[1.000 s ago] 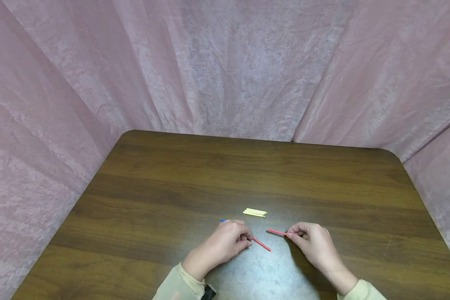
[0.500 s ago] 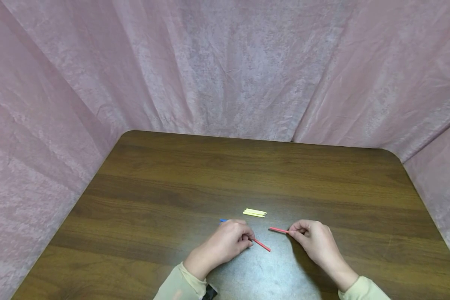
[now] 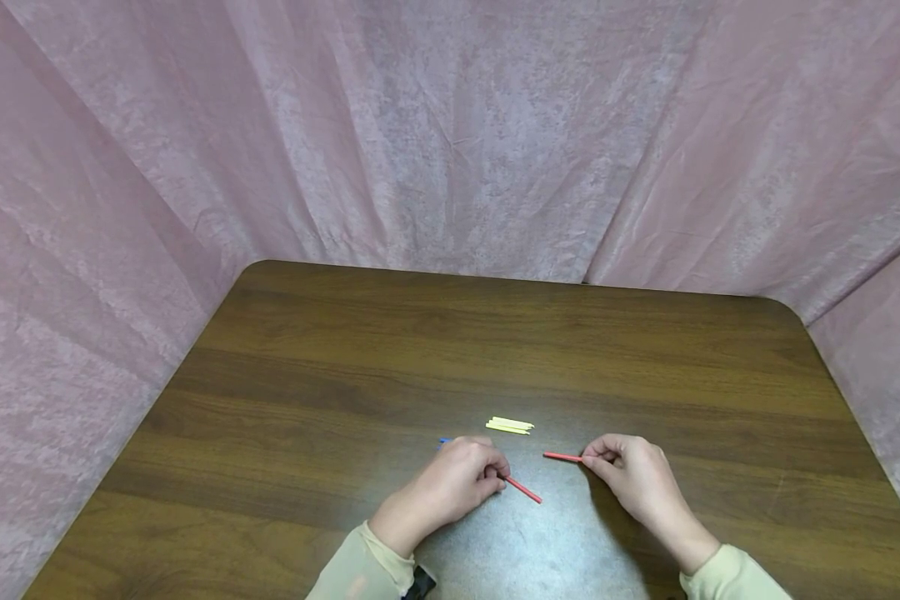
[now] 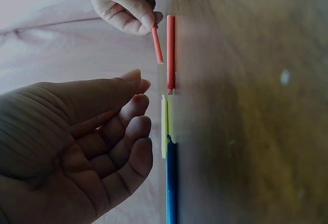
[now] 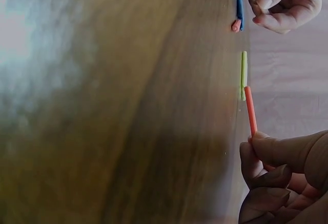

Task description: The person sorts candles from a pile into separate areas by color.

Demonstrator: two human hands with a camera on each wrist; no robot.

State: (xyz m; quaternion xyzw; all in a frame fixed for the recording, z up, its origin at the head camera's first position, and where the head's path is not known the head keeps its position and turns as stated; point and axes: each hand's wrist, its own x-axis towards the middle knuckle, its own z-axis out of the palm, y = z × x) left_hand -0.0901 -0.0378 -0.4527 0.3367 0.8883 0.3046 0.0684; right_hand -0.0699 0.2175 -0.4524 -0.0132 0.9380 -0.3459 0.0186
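My right hand point(image 3: 630, 479) pinches one end of a thin red candle point(image 3: 562, 456) between thumb and forefinger, its other end pointing left. A second red candle point(image 3: 525, 490) lies slanted on the table, partly hidden by my left hand point(image 3: 450, 487) in the head view. Loosely curled, the left fingers hang just apart from that candle in the left wrist view, with nothing between them. Several yellow candles point(image 3: 508, 426) lie side by side beyond both hands. Blue candles point(image 3: 445, 441) peek out behind the left hand, mostly covered there; the left wrist view shows more blue point(image 4: 171, 183).
The brown wooden table point(image 3: 307, 350) has rounded far corners. Pink curtains point(image 3: 450, 142) hang around its back and sides. A small black object point(image 3: 420, 582) shows by the left sleeve.
My right hand has drifted slightly right and away from me with its red candle, which has turned nearer to level across the view. The left hand has barely moved.
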